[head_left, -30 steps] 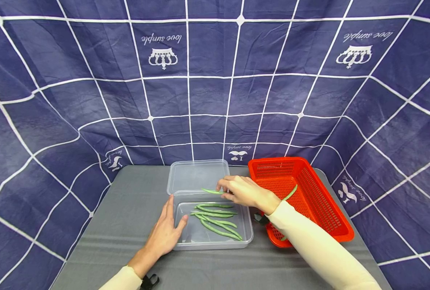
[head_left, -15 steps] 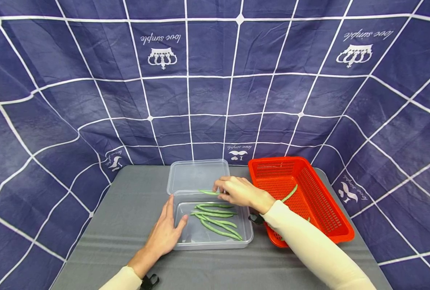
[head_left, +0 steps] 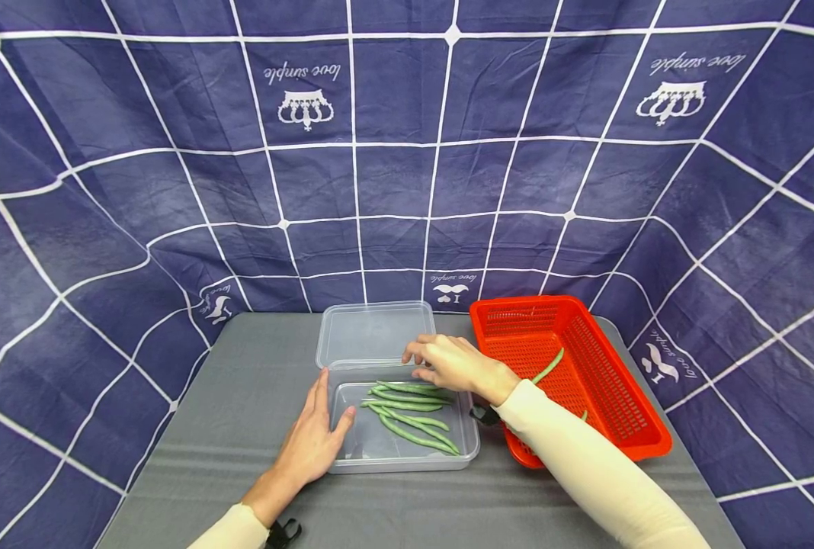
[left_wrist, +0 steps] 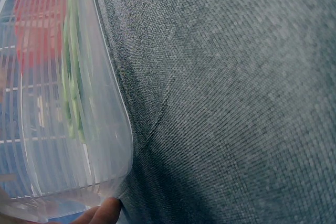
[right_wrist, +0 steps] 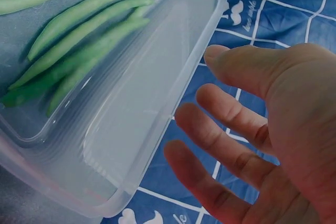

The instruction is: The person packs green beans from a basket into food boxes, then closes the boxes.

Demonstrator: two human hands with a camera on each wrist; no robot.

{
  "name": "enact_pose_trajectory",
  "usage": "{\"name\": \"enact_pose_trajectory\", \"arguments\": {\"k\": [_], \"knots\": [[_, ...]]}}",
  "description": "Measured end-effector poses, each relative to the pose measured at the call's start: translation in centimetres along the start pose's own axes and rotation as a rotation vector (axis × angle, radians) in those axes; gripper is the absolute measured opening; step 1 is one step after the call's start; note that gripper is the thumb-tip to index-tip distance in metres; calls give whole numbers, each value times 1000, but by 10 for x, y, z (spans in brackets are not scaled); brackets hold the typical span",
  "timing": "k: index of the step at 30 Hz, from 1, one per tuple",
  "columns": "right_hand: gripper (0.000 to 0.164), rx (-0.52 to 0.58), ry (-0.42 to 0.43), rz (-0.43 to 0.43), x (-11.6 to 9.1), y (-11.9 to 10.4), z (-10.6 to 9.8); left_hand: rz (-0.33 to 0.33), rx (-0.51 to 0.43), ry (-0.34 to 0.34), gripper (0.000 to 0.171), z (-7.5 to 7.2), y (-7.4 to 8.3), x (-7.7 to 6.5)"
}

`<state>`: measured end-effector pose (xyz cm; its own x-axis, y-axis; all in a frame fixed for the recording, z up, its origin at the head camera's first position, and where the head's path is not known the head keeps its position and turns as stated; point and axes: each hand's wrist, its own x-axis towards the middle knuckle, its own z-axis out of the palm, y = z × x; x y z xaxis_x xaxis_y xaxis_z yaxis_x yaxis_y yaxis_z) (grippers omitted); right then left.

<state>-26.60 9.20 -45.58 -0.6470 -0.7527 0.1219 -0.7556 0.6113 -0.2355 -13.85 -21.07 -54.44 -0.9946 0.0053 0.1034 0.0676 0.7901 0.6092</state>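
A clear plastic container (head_left: pixel 352 446) sits on the table with several green beans (head_left: pixel 410 406) side by side in it. My left hand (head_left: pixel 314 438) rests against its left side, fingers straight and thumb near the rim. In the left wrist view, fingertips (left_wrist: pixel 107 211) show at a corner of the container. My right hand (head_left: pixel 453 364) hovers over the container's far rim, above the beans. Its fingers are apart and loosely bent in the right wrist view, with nothing between them.
Behind the container lies a clear lid (head_left: pixel 376 332). A red plastic basket (head_left: pixel 616 374) stands at the right, partly behind the right forearm, with a green bean (head_left: pixel 549 366) visible inside. A blue checked cloth (head_left: pixel 393 175) hangs around the grey table (head_left: pixel 242 381).
My right hand has shifted slightly left and let go of a green bean, which now lies at the far side of the container's beans. The left hand has stayed in place.
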Motion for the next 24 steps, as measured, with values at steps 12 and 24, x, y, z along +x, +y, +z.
{"name": "enact_pose_trajectory", "arguments": {"k": [12, 24], "knots": [[25, 29, 6, 10, -9, 4, -7, -4, -2, -3, 95, 0, 2, -1], [22, 12, 67, 40, -29, 18, -15, -3, 5, -5, 96, 0, 1, -1]]}}
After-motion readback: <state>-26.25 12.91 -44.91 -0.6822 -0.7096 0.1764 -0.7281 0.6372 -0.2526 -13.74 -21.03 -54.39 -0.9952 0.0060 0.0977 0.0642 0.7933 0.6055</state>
